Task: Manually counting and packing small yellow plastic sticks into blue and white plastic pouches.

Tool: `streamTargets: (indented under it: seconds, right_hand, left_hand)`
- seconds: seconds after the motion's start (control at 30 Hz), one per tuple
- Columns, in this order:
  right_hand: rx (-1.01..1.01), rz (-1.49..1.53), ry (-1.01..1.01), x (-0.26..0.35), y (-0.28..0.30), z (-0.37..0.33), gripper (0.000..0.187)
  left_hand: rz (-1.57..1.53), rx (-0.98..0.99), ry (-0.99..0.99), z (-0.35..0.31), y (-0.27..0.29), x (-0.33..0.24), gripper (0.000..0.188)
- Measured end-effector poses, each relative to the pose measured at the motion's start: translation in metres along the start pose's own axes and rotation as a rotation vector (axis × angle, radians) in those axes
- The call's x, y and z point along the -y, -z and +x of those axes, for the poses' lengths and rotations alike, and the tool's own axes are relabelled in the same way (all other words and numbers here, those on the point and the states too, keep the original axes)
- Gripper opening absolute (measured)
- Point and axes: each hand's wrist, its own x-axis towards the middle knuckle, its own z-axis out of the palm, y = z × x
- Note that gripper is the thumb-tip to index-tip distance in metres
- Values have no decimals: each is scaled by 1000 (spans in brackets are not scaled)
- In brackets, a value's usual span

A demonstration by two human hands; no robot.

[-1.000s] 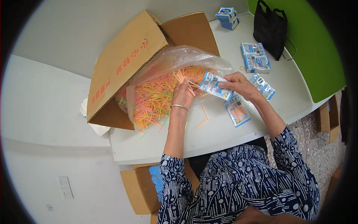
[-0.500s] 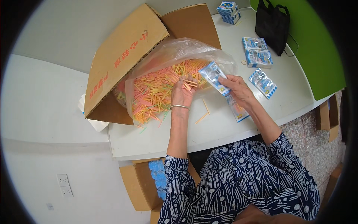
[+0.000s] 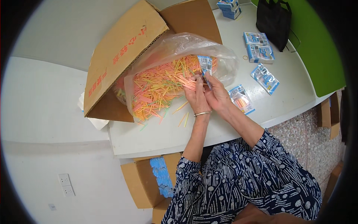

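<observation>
My left hand (image 3: 195, 96), with a bangle at its wrist, is closed round a small bundle of thin pastel sticks (image 3: 185, 82), mostly pink and orange. Pressed up against it, my right hand (image 3: 219, 95) pinches a blue-and-white plastic packet (image 3: 205, 64), held upright and seen narrow. Whether the packet's mouth is spread is hidden by my fingers. Behind both hands lies a large heap of loose sticks (image 3: 154, 87) in a clear plastic bag (image 3: 225, 59). Beside my right wrist a filled packet (image 3: 242, 100) shows sticks through its window.
The bag spills from a tipped cardboard box (image 3: 125, 59) on the white table (image 3: 149, 143). A flat packet (image 3: 265, 79), packet stacks (image 3: 260, 54), a rubber band (image 3: 245, 58) and a black bag (image 3: 274, 26) lie to the right. Below stands a box with blue contents (image 3: 161, 177).
My hands have come together: the left moved right with its sticks, the right moved left with the packet. The packet has turned from facing me to nearly edge-on.
</observation>
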Motion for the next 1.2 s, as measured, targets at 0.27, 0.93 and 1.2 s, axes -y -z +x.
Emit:
streamTargets:
  seconds: [0.27, 0.93, 1.2]
  right_hand:
    - [37, -17, 2, 0, -4, -3, 28]
    - [-13, -97, 56, -3, -11, -12, 29]
    - [-21, -517, 155, 30, -4, -14, 28]
  left_hand:
    - [-43, 41, 38, 3, 2, -1, 8]
    - [31, 45, 149, -3, 5, -2, 16]
    - [-5, 161, 219, 20, 37, -27, 19]
